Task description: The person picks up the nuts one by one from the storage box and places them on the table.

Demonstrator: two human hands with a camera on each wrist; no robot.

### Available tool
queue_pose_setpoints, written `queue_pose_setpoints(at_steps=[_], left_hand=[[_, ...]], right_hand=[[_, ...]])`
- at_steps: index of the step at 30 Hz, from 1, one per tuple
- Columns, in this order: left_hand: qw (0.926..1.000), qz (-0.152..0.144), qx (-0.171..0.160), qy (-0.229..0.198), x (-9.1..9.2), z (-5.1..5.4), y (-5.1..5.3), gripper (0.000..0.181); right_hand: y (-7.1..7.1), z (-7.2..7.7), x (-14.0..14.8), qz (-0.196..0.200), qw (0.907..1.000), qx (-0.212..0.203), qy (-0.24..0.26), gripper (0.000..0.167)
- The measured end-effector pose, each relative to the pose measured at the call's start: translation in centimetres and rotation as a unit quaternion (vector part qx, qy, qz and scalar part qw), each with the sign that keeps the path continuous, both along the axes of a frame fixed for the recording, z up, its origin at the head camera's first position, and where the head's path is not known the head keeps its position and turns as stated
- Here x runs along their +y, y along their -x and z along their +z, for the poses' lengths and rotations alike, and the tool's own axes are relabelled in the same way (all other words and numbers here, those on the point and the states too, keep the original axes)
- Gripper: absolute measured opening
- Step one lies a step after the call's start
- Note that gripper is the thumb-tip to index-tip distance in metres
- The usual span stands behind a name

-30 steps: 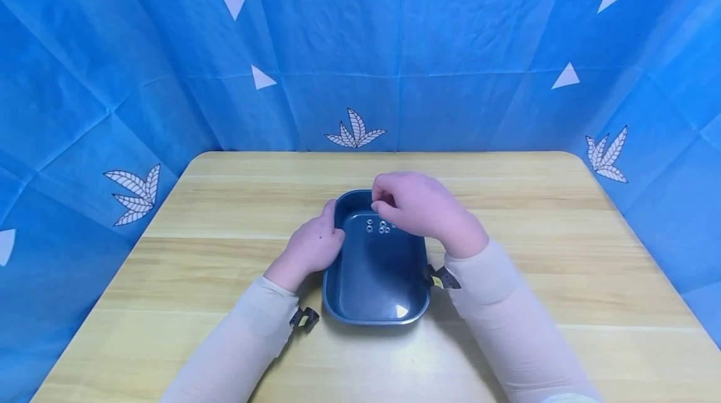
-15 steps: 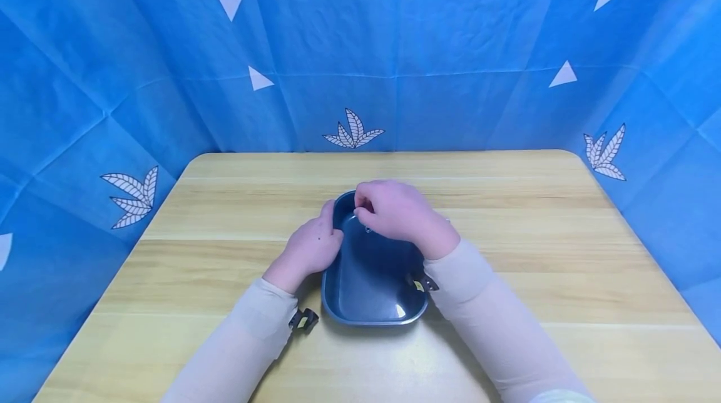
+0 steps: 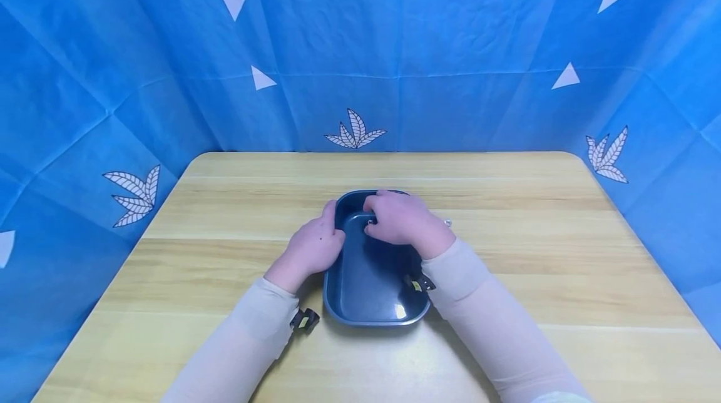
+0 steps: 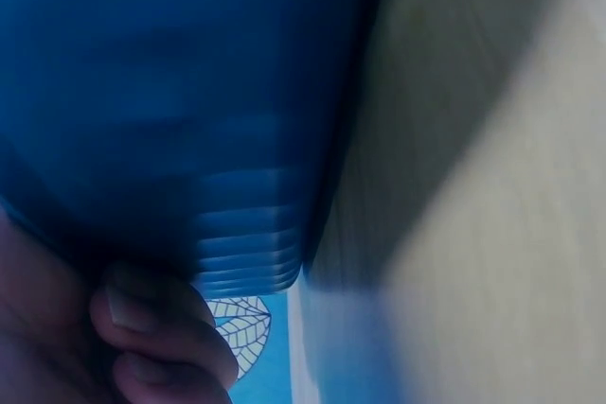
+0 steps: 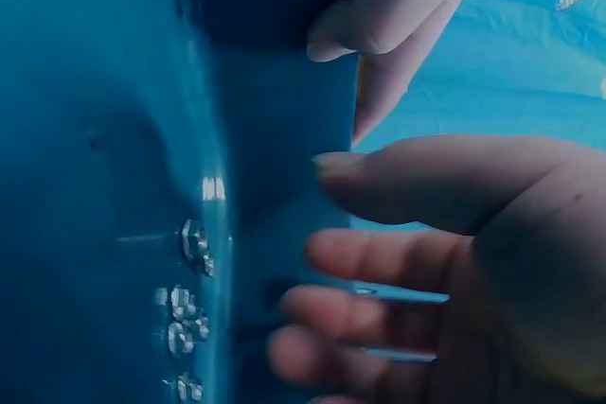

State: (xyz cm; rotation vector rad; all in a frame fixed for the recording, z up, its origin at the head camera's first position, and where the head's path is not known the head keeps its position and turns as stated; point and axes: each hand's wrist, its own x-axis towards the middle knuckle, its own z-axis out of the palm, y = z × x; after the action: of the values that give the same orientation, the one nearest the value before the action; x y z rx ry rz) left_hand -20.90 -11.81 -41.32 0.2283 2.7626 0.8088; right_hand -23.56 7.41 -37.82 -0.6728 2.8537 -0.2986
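A dark blue rectangular tray (image 3: 368, 293) lies on the table. My left hand (image 3: 315, 240) grips its left wall, thumb on the inside; curled fingers (image 4: 156, 319) show against the outside in the left wrist view. My right hand (image 3: 402, 218) is over the tray's far end. From the right wrist, its thumb and fingers (image 5: 417, 186) stand apart, with nothing visible between them. Several small shiny metal nuts (image 5: 185, 314) lie on the tray floor. In the head view the right hand hides most of them, and one nut (image 3: 370, 223) shows beside its fingertips.
Another small shiny piece (image 3: 447, 223) lies on the wooden table (image 3: 535, 234), just right of the tray. A blue curtain (image 3: 450, 46) with white triangles and leaf prints hangs behind the table and along both sides.
My right hand has moved left and lower into the tray, and its fingertips have parted. The shiny piece right of the tray has come into full view. The left hand stays in place.
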Motion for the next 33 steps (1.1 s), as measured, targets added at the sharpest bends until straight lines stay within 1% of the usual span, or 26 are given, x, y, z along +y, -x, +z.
queue_pose_setpoints(at_steps=[2, 5, 13, 16, 22, 26, 33], left_hand=[[1.0000, 0.000, -0.001, 0.000, 0.0, 0.0, 0.0, 0.069], [1.0000, 0.000, 0.001, -0.001, 0.0, -0.1, 0.1, 0.069], [1.0000, -0.002, 0.006, -0.002, 0.0, -0.2, 0.0, 0.069], [1.0000, 0.000, 0.004, -0.006, 0.0, -0.1, -0.1, 0.069], [1.0000, 0.001, 0.005, -0.008, -0.1, -0.2, -0.1, 0.069], [1.0000, 0.001, 0.007, -0.007, -0.1, -0.2, -0.1, 0.069], [1.0000, 0.000, 0.005, -0.005, 0.0, 0.0, -0.2, 0.069]], right_hand=[[0.1, -0.2, 0.1, 0.000, 0.9998, -0.016, -0.014, 0.036], [0.2, -0.5, 0.2, 0.003, 0.9993, -0.028, -0.027, 0.035], [0.2, -1.1, 0.3, 0.005, 0.9978, -0.037, -0.054, 0.031], [0.2, -1.2, 0.3, 0.007, 0.9971, -0.039, -0.065, 0.026], [0.2, -1.2, 0.3, 0.015, 0.9966, -0.042, -0.070, 0.017], [0.4, -1.4, 0.2, 0.022, 0.9957, -0.043, -0.079, 0.014], [0.7, -1.9, 0.2, 0.025, 0.9951, -0.035, -0.088, 0.014]])
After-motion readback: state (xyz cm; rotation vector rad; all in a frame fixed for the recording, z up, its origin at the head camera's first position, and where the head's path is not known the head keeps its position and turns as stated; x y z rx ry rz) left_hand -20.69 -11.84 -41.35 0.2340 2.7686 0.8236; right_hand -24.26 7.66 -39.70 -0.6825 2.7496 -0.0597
